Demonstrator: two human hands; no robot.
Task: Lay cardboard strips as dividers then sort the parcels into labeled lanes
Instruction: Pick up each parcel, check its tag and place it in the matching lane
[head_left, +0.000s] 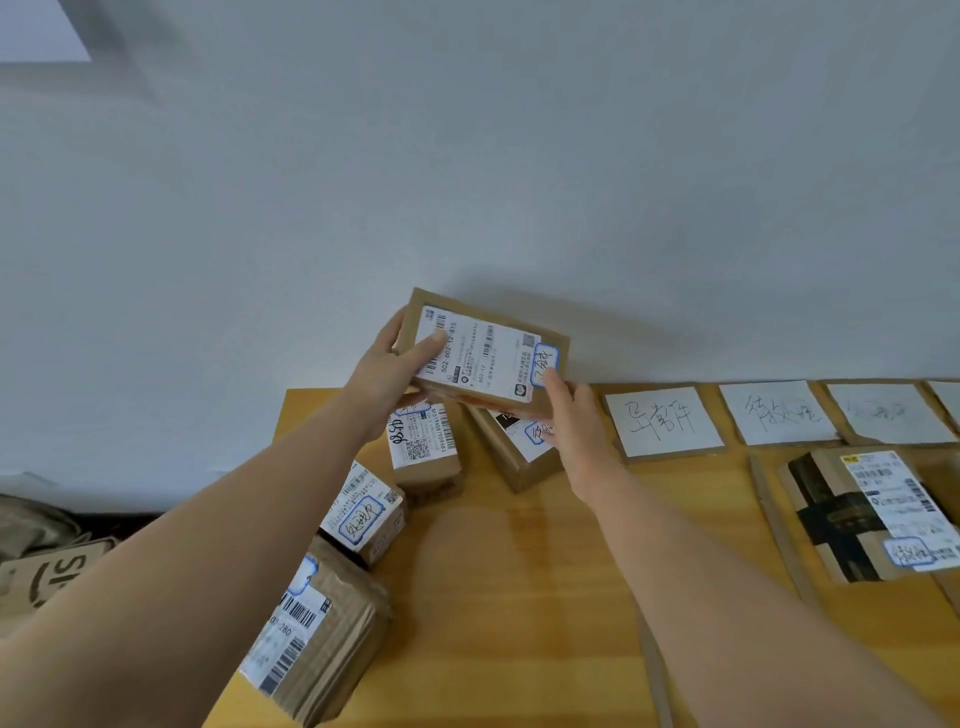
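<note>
I hold a brown cardboard parcel (488, 348) with a white shipping label up in front of the wall, above the back of the wooden table (519, 571). My left hand (395, 364) grips its left end, thumb on the label. My right hand (571, 415) holds its lower right corner. Several labelled parcels lie at the table's left: one (423, 447) under the held one, another (519, 447) beside it, a third (363, 512) nearer me, and a corrugated one (317, 629) at the front left. Handwritten lane labels (665, 421) (776, 410) (888, 413) line the back right. A cardboard strip (779, 525) lies between lanes.
A parcel with black tape (862, 514) lies in the lane at the right. Another cardboard strip (654, 670) runs along the table beneath my right forearm. Off the table's left edge, cardboard and bags (47, 551) sit on the floor. A white wall stands right behind the table.
</note>
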